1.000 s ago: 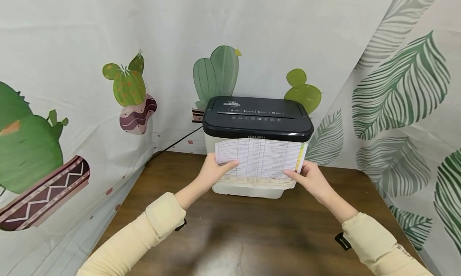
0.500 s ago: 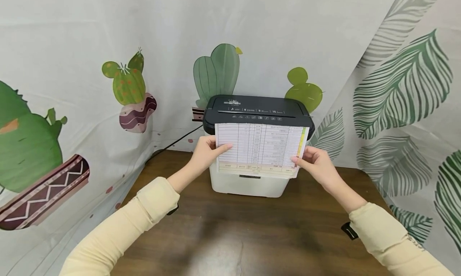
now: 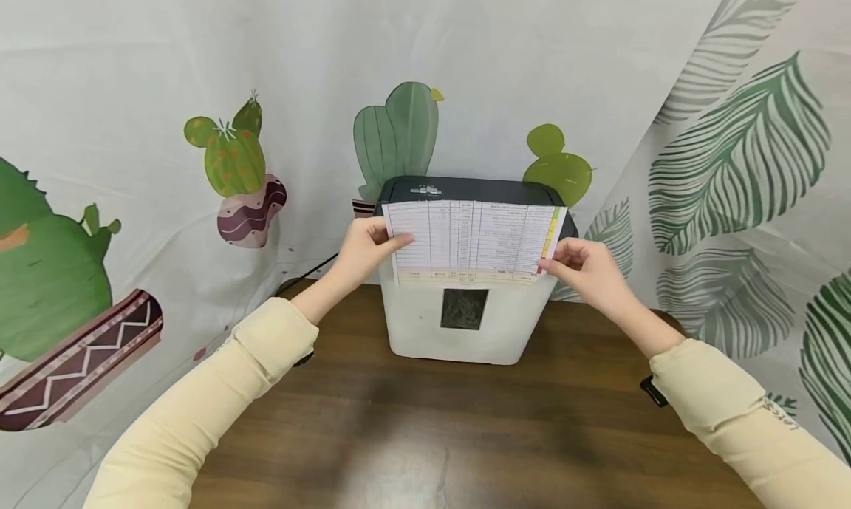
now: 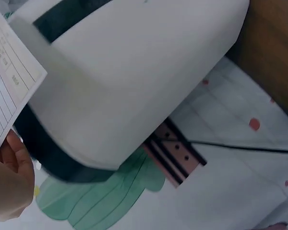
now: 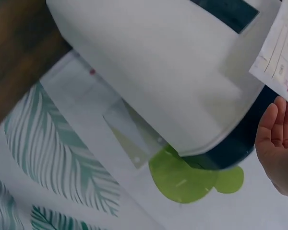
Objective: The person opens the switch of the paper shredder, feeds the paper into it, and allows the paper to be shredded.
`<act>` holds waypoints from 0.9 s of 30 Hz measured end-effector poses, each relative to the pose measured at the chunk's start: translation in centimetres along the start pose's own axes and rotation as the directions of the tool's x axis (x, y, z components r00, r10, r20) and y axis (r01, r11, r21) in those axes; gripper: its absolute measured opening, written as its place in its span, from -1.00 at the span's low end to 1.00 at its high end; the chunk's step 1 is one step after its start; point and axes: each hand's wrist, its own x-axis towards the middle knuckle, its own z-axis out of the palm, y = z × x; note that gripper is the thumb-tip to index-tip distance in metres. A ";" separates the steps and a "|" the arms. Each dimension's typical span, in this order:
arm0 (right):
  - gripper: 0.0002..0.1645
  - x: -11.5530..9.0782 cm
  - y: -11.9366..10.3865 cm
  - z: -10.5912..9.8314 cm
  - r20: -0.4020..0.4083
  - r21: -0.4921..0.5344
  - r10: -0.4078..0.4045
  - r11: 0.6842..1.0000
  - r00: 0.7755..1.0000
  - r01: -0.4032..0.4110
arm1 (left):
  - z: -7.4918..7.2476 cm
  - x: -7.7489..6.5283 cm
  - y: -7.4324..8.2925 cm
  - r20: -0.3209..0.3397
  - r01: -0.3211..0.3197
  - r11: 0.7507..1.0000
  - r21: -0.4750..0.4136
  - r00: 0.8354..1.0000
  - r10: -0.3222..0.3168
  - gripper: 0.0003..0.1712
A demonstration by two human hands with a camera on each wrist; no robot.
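Observation:
A printed sheet of paper (image 3: pixel 465 239) with a table grid and a coloured strip on its right edge is stretched between both hands. My left hand (image 3: pixel 368 249) pinches its left edge, thumb in front and fingers behind. At the right edge my right hand (image 3: pixel 588 269) pinches it the same way. The paper overlaps the dark lid and upper front of a white paper shredder (image 3: pixel 412 320), hiding its slot in the head view. In the left wrist view the paper (image 4: pixel 12 81) stands beside the shredder's dark rim (image 4: pixel 62 163); the right wrist view shows its other corner.
The shredder stands on a brown wooden table (image 3: pixel 425 428), with a dark window (image 3: pixel 464 309) in its front. A black cable (image 4: pixel 240 146) runs out behind it. A curtain (image 3: pixel 306 88) printed with cacti and leaves hangs close behind and at both sides.
Both hands have raised the paper from in front of the shredder's body to over its lid. The window in the shredder's front has come into sight.

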 end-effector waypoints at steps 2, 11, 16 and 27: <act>-0.85 0.5 -0.5 -0.3 -0.008 -0.031 -0.011 0.999 1.000 0.011 | -0.4 0.5 0.5 -0.012 -0.005 1.000 -0.009 1.000 0.005 -0.75; -0.87 2.9 -1.7 -1.6 -0.075 -0.089 -0.047 0.995 0.996 0.040 | -1.5 3.1 2.0 -0.077 -0.018 1.000 0.021 0.997 0.020 -0.72; -0.85 4.2 -1.7 -2.1 -0.128 -0.066 -0.054 0.997 0.990 0.046 | -1.5 4.6 2.6 -0.104 -0.032 0.998 0.049 0.994 0.037 -0.76; -0.83 6.2 -0.9 -2.1 -0.213 -0.111 -0.051 0.993 0.976 0.028 | -0.7 6.5 2.7 -0.196 -0.066 0.996 0.052 0.978 0.075 -0.76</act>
